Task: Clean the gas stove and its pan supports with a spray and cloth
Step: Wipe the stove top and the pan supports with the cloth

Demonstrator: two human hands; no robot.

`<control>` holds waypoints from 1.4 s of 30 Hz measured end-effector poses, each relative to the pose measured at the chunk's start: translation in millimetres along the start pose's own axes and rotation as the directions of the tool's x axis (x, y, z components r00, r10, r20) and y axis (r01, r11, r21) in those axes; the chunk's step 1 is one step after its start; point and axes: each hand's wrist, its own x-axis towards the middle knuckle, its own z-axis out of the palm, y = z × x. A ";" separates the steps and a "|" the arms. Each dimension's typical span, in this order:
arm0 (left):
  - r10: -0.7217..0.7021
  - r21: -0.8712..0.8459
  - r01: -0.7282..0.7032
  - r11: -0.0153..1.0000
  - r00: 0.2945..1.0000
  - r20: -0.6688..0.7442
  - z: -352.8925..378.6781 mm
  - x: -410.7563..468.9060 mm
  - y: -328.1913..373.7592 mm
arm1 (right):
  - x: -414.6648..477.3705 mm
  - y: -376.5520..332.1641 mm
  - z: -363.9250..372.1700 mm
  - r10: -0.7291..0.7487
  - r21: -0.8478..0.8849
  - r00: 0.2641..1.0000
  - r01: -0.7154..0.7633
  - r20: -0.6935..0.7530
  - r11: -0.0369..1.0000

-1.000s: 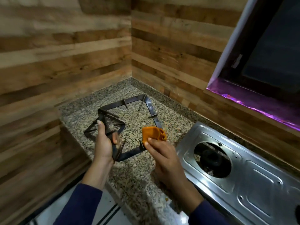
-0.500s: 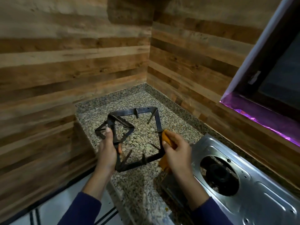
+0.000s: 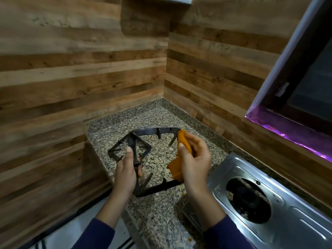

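Note:
A large black square pan support (image 3: 152, 131) is held tilted above the granite counter (image 3: 158, 211). My left hand (image 3: 126, 174) grips its left bar. My right hand (image 3: 195, 161) holds an orange cloth (image 3: 177, 168) wrapped around the support's right bar, near the far right corner. A smaller black pan support (image 3: 116, 150) lies flat on the counter behind my left hand, partly hidden by the larger one. The steel gas stove (image 3: 273, 212) sits at the lower right with its burner (image 3: 248, 198) uncovered.
Wood-plank walls close the corner at left and back. A dark window with a purple-lit sill (image 3: 291, 130) is above the stove. The counter's front edge runs below my wrists, with white floor (image 3: 75, 234) beyond it.
My right hand has slid the orange cloth up the support's right bar, from the near corner to the far corner. The left hand keeps its grip. The view has tilted upward.

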 end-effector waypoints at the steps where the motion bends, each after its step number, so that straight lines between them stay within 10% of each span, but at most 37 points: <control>1: 0.010 0.005 -0.010 1.000 1.000 0.011 -1.5 1.4 -0.9 | 1.9 -5.4 3.9 -0.066 -0.018 0.998 0.066 -0.019 0.998; 6: 0.056 0.027 -0.057 0.998 0.997 0.048 5.8 -2.3 12.0 | 19.6 -8.4 33.1 -0.127 -0.313 0.985 0.159 0.120 0.936; 9: -0.057 0.009 0.057 0.998 0.998 -0.037 4.7 0.0 1.1 | 0.1 -4.9 33.0 -0.007 -0.146 0.982 0.035 0.189 0.989; 17: -0.136 0.023 0.134 0.991 0.983 0.124 -0.9 21.0 5.5 | 2.1 1.0 51.0 -0.289 -0.289 0.841 0.448 0.457 0.846; 22: -0.087 0.069 0.075 0.995 0.977 0.194 -3.3 26.3 2.2 | -14.1 13.3 33.7 -0.300 -0.317 0.896 0.403 0.327 0.858; 26: -0.056 0.035 0.049 0.998 0.962 0.266 4.8 40.1 -0.8 | -17.0 16.3 45.2 -0.390 -0.346 0.754 0.611 0.528 0.713; 33: -0.192 -0.003 0.199 0.980 0.949 0.252 18.9 33.3 -4.0 | -34.5 32.9 16.3 -0.219 -0.442 0.879 0.412 0.424 0.797; 42: -0.194 0.037 0.194 0.980 0.911 0.364 33.1 14.8 -17.3 | -89.7 52.6 -26.9 -0.188 -0.514 0.657 0.709 0.730 0.482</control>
